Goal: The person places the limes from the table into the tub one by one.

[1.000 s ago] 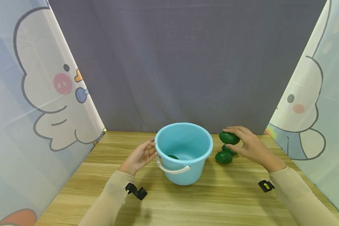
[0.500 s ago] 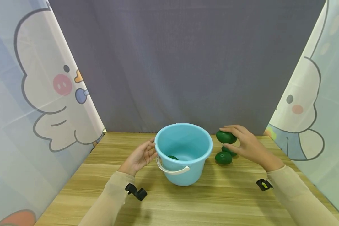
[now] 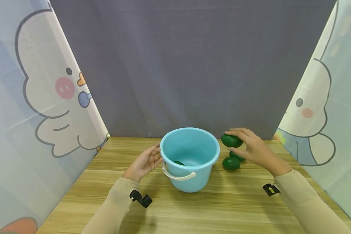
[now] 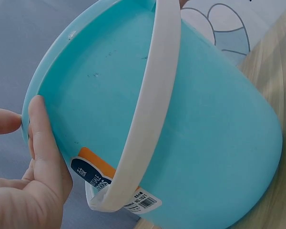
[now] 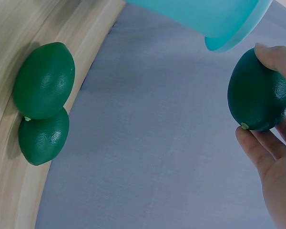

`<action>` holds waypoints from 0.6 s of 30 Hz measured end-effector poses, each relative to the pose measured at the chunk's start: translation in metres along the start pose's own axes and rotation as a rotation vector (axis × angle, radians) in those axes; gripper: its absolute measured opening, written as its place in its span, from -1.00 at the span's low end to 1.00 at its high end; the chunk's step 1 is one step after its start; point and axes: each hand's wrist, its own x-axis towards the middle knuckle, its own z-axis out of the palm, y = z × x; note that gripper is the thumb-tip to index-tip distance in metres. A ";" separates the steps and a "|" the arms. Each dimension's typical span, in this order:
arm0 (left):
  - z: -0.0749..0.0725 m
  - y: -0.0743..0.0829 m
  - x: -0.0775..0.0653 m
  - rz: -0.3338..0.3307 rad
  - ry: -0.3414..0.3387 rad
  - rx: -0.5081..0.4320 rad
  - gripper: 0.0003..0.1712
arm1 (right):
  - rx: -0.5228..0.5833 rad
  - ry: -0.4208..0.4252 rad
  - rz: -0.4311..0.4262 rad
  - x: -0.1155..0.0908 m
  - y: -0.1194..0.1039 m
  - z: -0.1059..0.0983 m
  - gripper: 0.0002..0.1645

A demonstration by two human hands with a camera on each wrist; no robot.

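A light blue bucket [image 3: 190, 178] with a white handle [image 3: 178, 177] stands upright on the table. My left hand [image 3: 146, 162] holds its rim at the left side; in the left wrist view the thumb and fingers [image 4: 40, 119] touch the edge from either side. Inside the bucket, part of a green lime [image 3: 179, 162] shows. To the right of the bucket, my right hand [image 3: 253, 148] grips another dark green lime [image 3: 231, 140] between thumb and fingers, held above the table. Below it lie two more limes, a nearer one [image 3: 231, 163] and a partly covered one [image 3: 237, 156].
The wooden table [image 3: 193, 214] ends at a grey cloth backdrop [image 3: 190, 65]. Patterned curtains [image 3: 339, 130] hang on both sides. A label [image 4: 143, 200] is stuck on the bucket's side.
My right hand has moved slightly left and up with the lime, toward the bucket. The left hand and the bucket look nearly unmoved.
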 end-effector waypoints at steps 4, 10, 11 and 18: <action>0.000 0.000 0.000 -0.002 0.006 -0.002 -0.32 | -0.001 -0.001 0.001 0.003 -0.002 0.001 -0.15; 0.000 0.000 0.000 -0.005 0.008 -0.026 -0.35 | 0.000 -0.008 -0.004 0.009 -0.004 0.000 -0.20; 0.000 0.000 -0.001 -0.005 0.007 -0.028 -0.36 | 0.001 -0.009 -0.007 0.010 -0.004 0.000 -0.22; 0.000 0.000 -0.001 -0.002 -0.005 -0.016 -0.35 | 0.011 -0.015 -0.028 0.016 -0.006 0.000 -0.23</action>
